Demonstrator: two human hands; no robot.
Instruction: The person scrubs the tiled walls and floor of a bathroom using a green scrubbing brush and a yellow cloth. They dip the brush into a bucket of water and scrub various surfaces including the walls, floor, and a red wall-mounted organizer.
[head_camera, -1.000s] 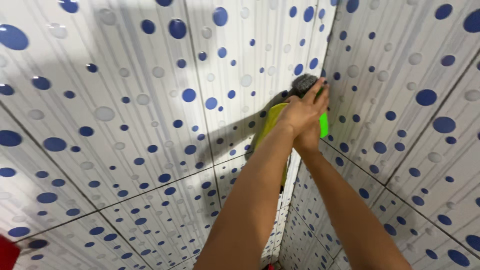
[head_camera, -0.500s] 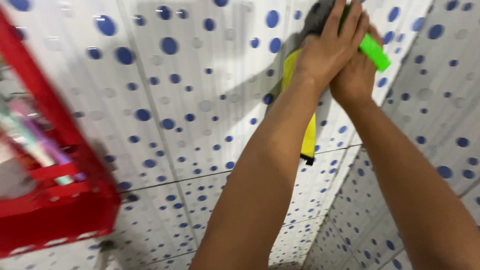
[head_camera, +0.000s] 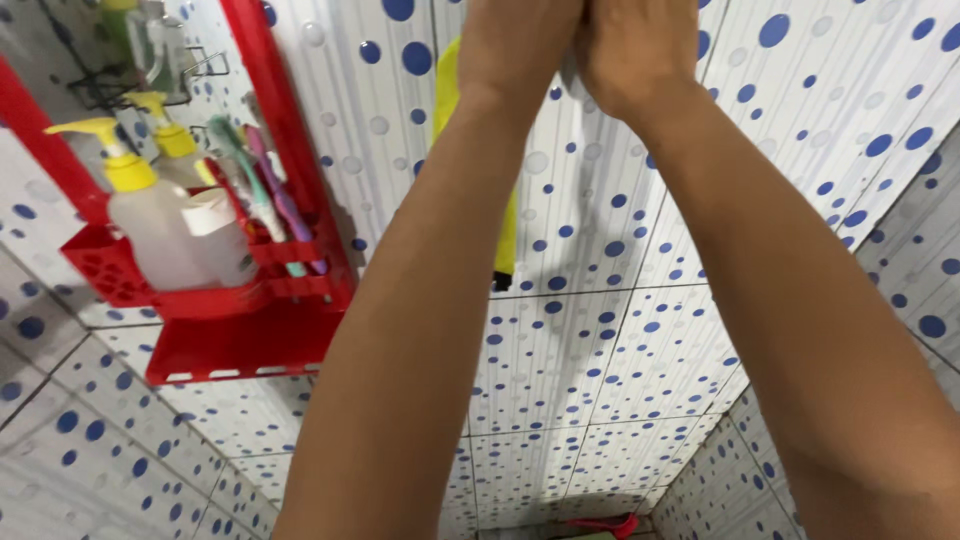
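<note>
My left hand (head_camera: 515, 40) and my right hand (head_camera: 632, 55) are raised together against the white wall tile with blue dots (head_camera: 600, 340), at the top edge of the view. Their fingers are cut off by the frame. The hands stay clasped as they were around the green-handled scrub brush, which is above the view now. A yellow cloth (head_camera: 508, 235) hangs down the wall from under my left hand, behind my left forearm.
A red plastic wall rack (head_camera: 235, 335) hangs at the left with two yellow-topped pump bottles (head_camera: 150, 215), a white cup and toothbrushes (head_camera: 262, 195). A wire holder sits at top left. The wall corner runs down at lower right. A red object (head_camera: 603, 523) lies at the bottom.
The view has tilted down and left. My hands with the brush slid to the top edge, the brush left the view, and the red rack came fully into view.
</note>
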